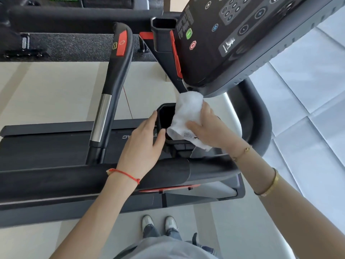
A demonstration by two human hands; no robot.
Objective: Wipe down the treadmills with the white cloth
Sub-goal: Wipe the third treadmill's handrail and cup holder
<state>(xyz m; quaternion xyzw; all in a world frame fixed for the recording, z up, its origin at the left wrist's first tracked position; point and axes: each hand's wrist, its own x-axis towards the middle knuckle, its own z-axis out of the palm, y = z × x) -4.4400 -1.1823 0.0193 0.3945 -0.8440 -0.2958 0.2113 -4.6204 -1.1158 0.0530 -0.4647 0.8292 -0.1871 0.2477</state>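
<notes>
**Wiping beside the cup hole, with the cloth in the right hand**

Holding the white cloth (186,116), the right hand (207,126) pressed it down on the treadmill (257,116), just under the bottom edge of the console (242,43). The fingers were curled over the cloth and gripped it, so the hand was closed around it and not spread flat. The cloth was bunched up into a long lump. Its long way ran from about 7 o'clock up to 1 o'clock. The top end touched the console edge, and the bottom end hung down past the wrist.

The left hand (145,139) held nothing. Its fingers were straight and loose, and they rested on the rim of the cup holder (164,116), a dark hole in the tray. It looked like this hand was only steadying.

The thing that mattered most was this: the cup holder lay at 9 o'clock from the cloth, right beside it, and the cloth's left edge already hung over the rim. The right hand was the hand with the cloth, so it was the one ready to wipe. I think a small push toward 9 o'clock would take the cloth into the hole. The left fingers sat on that same rim, so they might get in the way.
</notes>
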